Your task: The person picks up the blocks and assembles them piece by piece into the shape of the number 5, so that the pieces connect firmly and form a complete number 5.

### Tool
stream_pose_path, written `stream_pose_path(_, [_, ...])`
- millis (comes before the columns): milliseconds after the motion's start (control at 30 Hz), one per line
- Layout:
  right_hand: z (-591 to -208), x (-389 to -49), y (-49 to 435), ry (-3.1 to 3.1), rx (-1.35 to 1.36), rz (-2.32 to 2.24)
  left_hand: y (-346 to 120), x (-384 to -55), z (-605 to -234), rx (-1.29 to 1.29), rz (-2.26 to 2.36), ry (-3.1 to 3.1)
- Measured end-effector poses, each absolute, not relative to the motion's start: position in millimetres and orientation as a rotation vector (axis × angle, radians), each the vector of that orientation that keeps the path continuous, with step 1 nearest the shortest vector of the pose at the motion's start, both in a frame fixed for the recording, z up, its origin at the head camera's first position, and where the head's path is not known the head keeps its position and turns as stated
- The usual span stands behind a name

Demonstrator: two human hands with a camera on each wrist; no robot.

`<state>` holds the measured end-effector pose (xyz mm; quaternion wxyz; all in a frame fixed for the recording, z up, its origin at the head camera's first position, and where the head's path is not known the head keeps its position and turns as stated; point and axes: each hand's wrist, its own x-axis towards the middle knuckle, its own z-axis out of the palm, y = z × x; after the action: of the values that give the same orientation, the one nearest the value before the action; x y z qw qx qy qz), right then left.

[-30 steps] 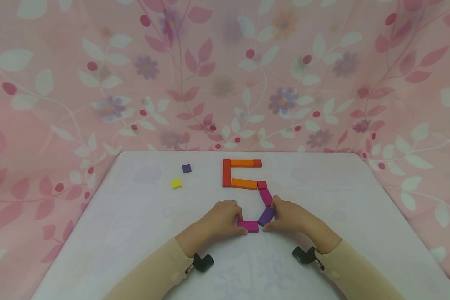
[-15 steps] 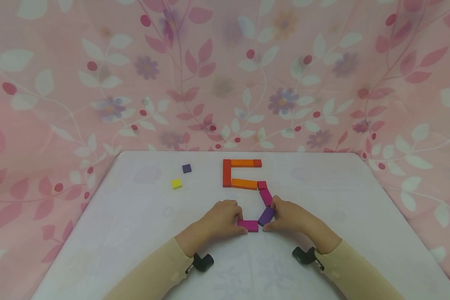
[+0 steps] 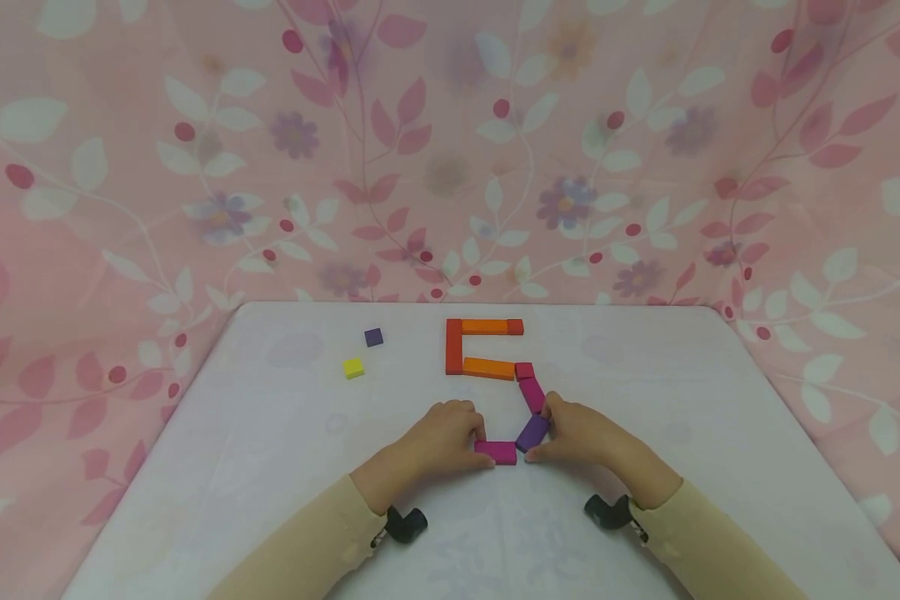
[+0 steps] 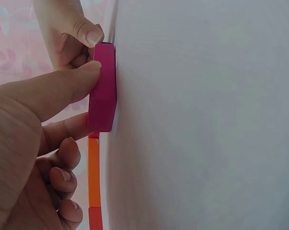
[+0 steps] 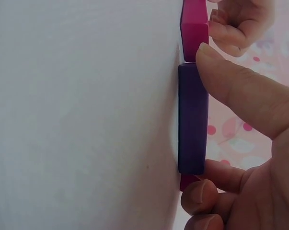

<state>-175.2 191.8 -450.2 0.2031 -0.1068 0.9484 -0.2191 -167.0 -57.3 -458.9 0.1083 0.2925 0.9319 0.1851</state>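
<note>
Between thumb and index finger, my left hand (image 3: 442, 437) pinches a magenta block (image 3: 498, 452) lying flat on the table. My right hand (image 3: 585, 429) holds a purple block (image 3: 532, 432) by its two ends, thumb at the near one. The purple block slants, its near corner beside the magenta block's right end. Above it, a second magenta block (image 3: 531, 395) leads up to a small red-pink cube (image 3: 524, 371). In the left wrist view, the thumb lies on the magenta block (image 4: 104, 88); in the right wrist view, the purple block (image 5: 192, 120) stands along the hand.
Beyond my hands, a lower orange block (image 3: 489, 368), a red-orange block (image 3: 453, 347), an upper orange block (image 3: 484, 327) and a small red-orange cube (image 3: 515, 327) continue the line. A dark purple cube (image 3: 373, 337) and a yellow cube (image 3: 353, 367) lie at left on the white table (image 3: 270, 467).
</note>
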Motion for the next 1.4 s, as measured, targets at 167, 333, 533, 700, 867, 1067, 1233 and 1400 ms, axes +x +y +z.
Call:
stream_pose_path(167, [-450, -175, 191, 2.654, -0.304, -0.604, -57, -167, -459, 0.871, 0.539, 2.745])
stream_pose_path(333, [-450, -175, 191, 2.656, -0.3, -0.595, -58, -167, -459, 0.868, 0.541, 2.744])
stream_pose_path(533, [-448, -177, 196, 2.647, -0.275, -0.593, -60, -167, -459, 0.859, 0.565, 2.739])
stream_pose_path(700, [-445, -179, 201, 2.655, -0.274, -0.585, -64, -167, -458, 0.821, 0.584, 2.731])
stream_pose_path(867, [-446, -179, 202, 2.641, -0.28, -0.593, -65, -166, -457, 0.813, 0.577, 2.734])
stream_pose_path(1067, [-447, -179, 200, 2.634, -0.275, -0.586, -65, -166, -457, 0.825, 0.582, 2.733])
stream_pose_path(1233, [-446, -178, 200, 2.632, -0.293, -0.586, -65, -167, -459, 0.832, 0.585, 2.734])
stream_pose_path(1400, [-446, -176, 199, 2.637, -0.316, -0.591, -65, -167, -459, 0.825, 0.588, 2.734])
